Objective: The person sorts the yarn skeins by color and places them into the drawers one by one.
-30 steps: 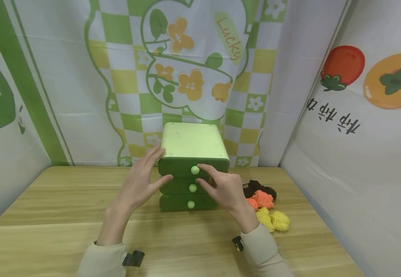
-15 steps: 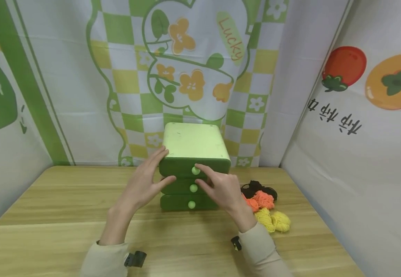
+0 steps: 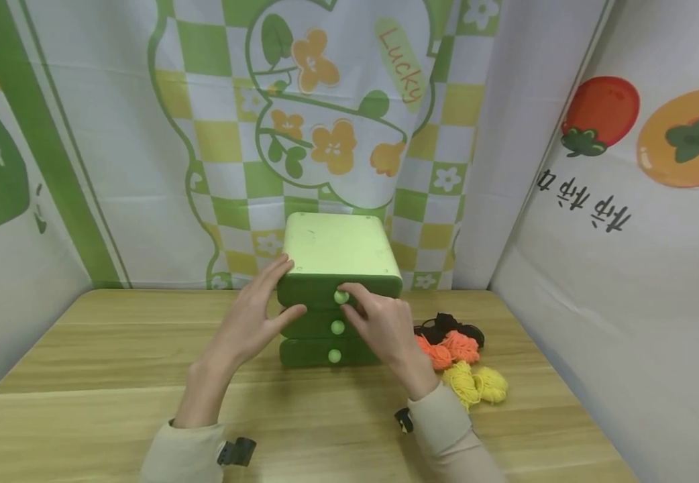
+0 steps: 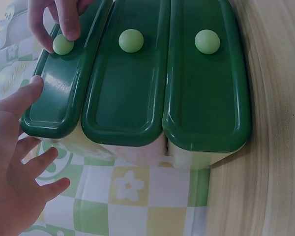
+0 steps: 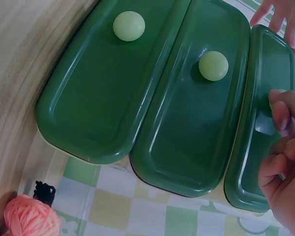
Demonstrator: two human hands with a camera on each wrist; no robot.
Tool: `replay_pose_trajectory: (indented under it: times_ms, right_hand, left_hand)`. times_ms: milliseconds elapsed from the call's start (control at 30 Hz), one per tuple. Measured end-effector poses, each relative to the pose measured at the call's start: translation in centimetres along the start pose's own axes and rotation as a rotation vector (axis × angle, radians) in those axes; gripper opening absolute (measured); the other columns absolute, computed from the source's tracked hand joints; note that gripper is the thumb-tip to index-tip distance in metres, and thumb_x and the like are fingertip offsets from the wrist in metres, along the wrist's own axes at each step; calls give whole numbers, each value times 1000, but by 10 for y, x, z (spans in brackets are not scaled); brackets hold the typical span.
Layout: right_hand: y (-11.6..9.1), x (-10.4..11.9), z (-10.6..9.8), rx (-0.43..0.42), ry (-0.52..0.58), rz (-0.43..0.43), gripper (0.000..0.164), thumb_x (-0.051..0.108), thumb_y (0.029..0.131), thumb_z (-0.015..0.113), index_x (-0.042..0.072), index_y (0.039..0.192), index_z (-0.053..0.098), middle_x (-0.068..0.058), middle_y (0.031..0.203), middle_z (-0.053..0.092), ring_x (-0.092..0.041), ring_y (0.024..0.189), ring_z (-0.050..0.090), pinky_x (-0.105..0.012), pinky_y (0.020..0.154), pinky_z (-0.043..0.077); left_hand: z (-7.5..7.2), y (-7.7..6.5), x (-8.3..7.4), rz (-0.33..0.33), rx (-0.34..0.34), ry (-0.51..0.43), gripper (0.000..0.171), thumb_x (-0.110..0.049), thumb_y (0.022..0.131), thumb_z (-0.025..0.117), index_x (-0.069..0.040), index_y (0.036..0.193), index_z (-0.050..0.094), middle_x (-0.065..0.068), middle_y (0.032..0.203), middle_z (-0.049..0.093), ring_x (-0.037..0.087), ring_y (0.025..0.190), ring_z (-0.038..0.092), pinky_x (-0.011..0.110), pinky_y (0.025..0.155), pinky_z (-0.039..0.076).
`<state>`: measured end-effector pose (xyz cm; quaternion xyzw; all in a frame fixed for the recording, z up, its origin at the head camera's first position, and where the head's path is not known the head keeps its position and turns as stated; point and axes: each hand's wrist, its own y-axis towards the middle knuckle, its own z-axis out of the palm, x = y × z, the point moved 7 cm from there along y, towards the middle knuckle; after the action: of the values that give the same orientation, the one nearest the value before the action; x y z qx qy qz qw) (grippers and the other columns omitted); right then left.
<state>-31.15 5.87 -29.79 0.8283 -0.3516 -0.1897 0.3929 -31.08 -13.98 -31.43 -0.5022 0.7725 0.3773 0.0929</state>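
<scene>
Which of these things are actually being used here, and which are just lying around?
In use:
green drawer unit
its top knob, pinched by the right hand
the left hand, at the unit's left side

Seemingly just lying about, with no hand on them:
black yarn
orange yarn
yellow yarn

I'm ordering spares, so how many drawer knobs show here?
3: the top knob, pinched by the right hand; the middle knob below it; the bottom knob below that.
</scene>
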Motion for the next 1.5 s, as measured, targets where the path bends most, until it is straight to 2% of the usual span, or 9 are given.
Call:
replay_pose_trajectory:
  times_ms: [233,433,633,833,1133,1500]
  right_hand:
    - [-2,1,-2,-8,-9,-9,27,22,86,79,20,111,69,10,51,52,2,41,31,-14,39,20]
    - [-6,5,-7,-12,-2,-26,29,20,84,80,18,111,69,10,51,53,4,42,27,-11,40,17]
    - [-9,9,-12,-18,-2,-45,30,18,83,81,17,110,69,10,51,53,6,43,26,-9,41,15]
    - [-13,12,-17,-18,2,-60,29,18,83,81,18,109,69,10,51,52,6,43,24,-9,41,13]
    - [-17,18,-23,-18,6,-100,27,19,83,80,18,108,68,12,51,53,3,40,33,-10,41,15]
    - [-22,19,-25,3,42,-98,27,18,85,78,17,110,66,12,52,49,4,42,32,-9,42,14]
  left_hand:
    - [-1,0,0,10,-5,-4,80,-47,93,65,-19,157,28,3,166,20,34,151,23,66,119,24]
    - [-1,-1,1,24,-6,-8,84,-49,90,69,-20,158,28,3,166,21,33,151,24,64,118,28]
    - [0,-1,2,7,25,-17,89,-56,89,67,-26,159,23,-2,167,16,33,152,23,65,116,30]
    - [-1,-2,2,3,52,-26,90,-56,89,67,-29,159,19,-3,168,14,34,152,23,69,114,30]
    - [-2,-3,4,5,56,-31,90,-55,89,67,-30,160,18,-3,168,13,35,152,22,69,114,29]
    - [-1,-3,2,13,55,-34,91,-56,88,69,-29,159,19,-2,168,14,35,152,22,69,114,30]
